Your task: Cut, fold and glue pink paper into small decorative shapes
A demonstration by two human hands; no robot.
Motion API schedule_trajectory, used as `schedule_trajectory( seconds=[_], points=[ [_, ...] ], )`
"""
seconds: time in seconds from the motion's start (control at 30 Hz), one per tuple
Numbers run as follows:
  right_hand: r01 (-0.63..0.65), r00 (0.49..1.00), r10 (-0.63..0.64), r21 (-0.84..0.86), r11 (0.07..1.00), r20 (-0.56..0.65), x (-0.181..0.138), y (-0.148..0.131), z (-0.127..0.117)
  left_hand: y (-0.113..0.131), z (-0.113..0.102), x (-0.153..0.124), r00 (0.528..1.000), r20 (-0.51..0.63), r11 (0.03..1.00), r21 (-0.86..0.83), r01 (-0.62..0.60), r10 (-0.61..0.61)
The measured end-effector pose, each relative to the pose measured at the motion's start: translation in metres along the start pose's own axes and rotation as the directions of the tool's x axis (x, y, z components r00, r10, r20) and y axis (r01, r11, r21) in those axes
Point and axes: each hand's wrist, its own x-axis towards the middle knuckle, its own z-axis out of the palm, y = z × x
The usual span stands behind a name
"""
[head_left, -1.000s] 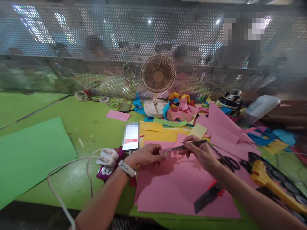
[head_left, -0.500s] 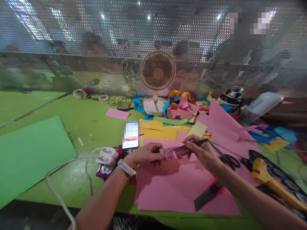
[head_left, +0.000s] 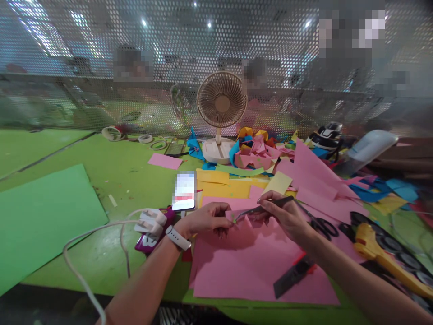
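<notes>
My left hand [head_left: 207, 219] pinches a small folded pink paper piece [head_left: 244, 221] and holds it just above a large pink sheet [head_left: 257, 266]. My right hand [head_left: 284, 215] grips a pair of metal tweezers [head_left: 262, 207]. Their tip touches a tiny green speck on the left part of the pink piece. A white watch sits on my left wrist [head_left: 178, 237].
A phone [head_left: 185, 191], a purple power bank with white plugs [head_left: 152, 225] and a white cable lie to the left. Black scissors [head_left: 321, 225], a black ruler [head_left: 293, 276] and a yellow glue gun [head_left: 382, 257] lie to the right. A small fan [head_left: 221, 113] and paper scraps stand behind. A green sheet [head_left: 43, 216] is far left.
The tweezers' tip has shifted slightly left along the pink piece. Both hands have stayed nearly in place.
</notes>
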Motion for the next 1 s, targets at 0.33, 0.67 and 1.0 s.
schedule_trajectory(
  seconds=[0.33,0.67,1.0],
  points=[
    [-0.002,1.0,0.002,0.002,1.0,-0.006,0.0011,-0.0002,0.0015,-0.0011,-0.0005,0.0003,0.999,0.037,1.0,-0.005,0.002,-0.001],
    [-0.015,1.0,0.015,0.007,1.0,-0.01,0.0005,-0.0007,0.0004,0.0016,0.0014,-0.001,1.0,0.024,1.0,-0.016,0.015,-0.015],
    [-0.022,1.0,0.022,0.004,1.0,-0.002,-0.0004,-0.0032,0.0021,0.002,0.0031,-0.0018,1.0,0.026,1.0,-0.016,0.012,-0.012]
  ],
)
